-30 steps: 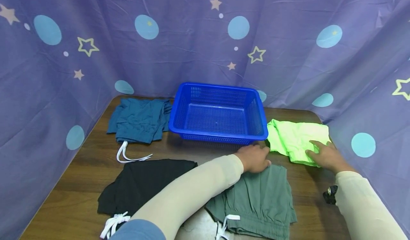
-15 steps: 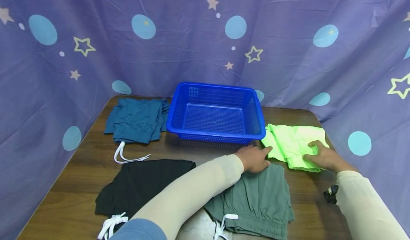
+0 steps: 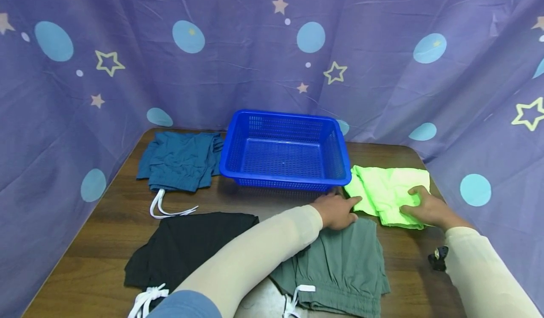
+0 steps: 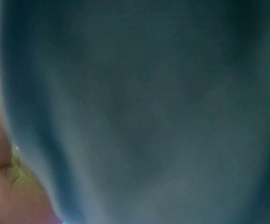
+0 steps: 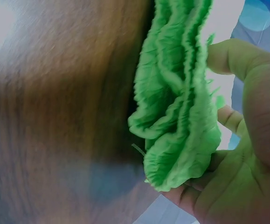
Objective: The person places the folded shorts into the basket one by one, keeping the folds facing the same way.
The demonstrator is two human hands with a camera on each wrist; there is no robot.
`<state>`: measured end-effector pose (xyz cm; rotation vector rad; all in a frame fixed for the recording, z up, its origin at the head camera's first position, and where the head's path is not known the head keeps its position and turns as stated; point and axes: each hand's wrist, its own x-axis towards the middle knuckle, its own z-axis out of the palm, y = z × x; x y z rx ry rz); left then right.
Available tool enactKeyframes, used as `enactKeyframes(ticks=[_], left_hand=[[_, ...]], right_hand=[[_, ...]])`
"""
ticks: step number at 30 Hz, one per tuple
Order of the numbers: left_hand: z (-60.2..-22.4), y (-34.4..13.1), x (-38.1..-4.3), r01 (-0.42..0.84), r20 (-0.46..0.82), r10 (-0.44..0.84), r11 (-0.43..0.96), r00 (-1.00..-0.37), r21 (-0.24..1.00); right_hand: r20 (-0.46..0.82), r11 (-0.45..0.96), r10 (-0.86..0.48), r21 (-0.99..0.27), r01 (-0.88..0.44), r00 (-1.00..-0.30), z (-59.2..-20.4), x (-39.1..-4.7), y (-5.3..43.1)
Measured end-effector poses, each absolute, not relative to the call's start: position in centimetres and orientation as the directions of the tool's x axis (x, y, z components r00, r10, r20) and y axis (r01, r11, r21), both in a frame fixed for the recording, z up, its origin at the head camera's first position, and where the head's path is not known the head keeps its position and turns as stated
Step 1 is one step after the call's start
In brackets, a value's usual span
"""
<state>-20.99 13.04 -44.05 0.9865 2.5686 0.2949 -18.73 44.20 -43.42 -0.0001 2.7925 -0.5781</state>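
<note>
Bright green shorts (image 3: 388, 193) lie folded at the table's right side. My right hand (image 3: 433, 209) grips their near right end; in the right wrist view the gathered waistband (image 5: 176, 107) stands between thumb and fingers. At the opposite end is my left hand (image 3: 336, 211), one finger reaching onto the shorts' left corner. Whether it pinches the cloth is unclear. The left forearm passes over grey-green shorts (image 3: 352, 256) and black shorts (image 3: 199, 242). Blurred dark cloth (image 4: 148, 112) fills most of the left wrist view, with part of a hand at its left edge.
A blue plastic basket (image 3: 284, 160) stands at the table's back middle, holding nothing. Left of it lie folded teal shorts (image 3: 182, 160) with a white drawstring (image 3: 159, 205). A purple patterned curtain (image 3: 255, 49) surrounds the wooden table (image 3: 85, 261).
The bright green shorts have slid slightly toward me and to the left, with my right hand on them. Their left corner now lies under my left hand's finger. The head view has shifted slightly.
</note>
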Motion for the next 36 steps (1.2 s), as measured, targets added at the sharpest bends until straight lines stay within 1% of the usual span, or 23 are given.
enactKeyframes(ticks=[5,13,22,30,36], left_hand=[[-44.0,13.1,-20.9,0.607,-0.269,0.674,0.737,-0.688,0.296],[-43.9,13.2,-20.6,0.614,-0.275,0.670,0.742,-0.689,0.268],[-44.1,13.5,-20.6,0.602,-0.295,0.664,0.748,-0.687,0.280],[-44.4,13.9,-20.4,0.633,-0.258,0.653,0.756,-0.712,0.166],[-44.0,13.7,-20.5,0.570,-0.312,0.641,0.767,-0.701,0.295]], right_hand=[[-0.256,0.924,-0.097,-0.381,0.008,-0.962,-43.2,-19.1,43.7],[-0.242,0.941,-0.087,-0.339,0.000,-0.966,-43.2,-19.0,43.3],[-0.255,0.935,-0.092,-0.355,0.004,-0.963,-43.5,-19.1,42.7],[-0.199,0.908,-0.133,-0.418,-0.039,-0.971,-43.6,-18.9,42.4],[-0.177,0.913,-0.130,-0.404,-0.049,-0.976,-43.7,-18.8,42.3]])
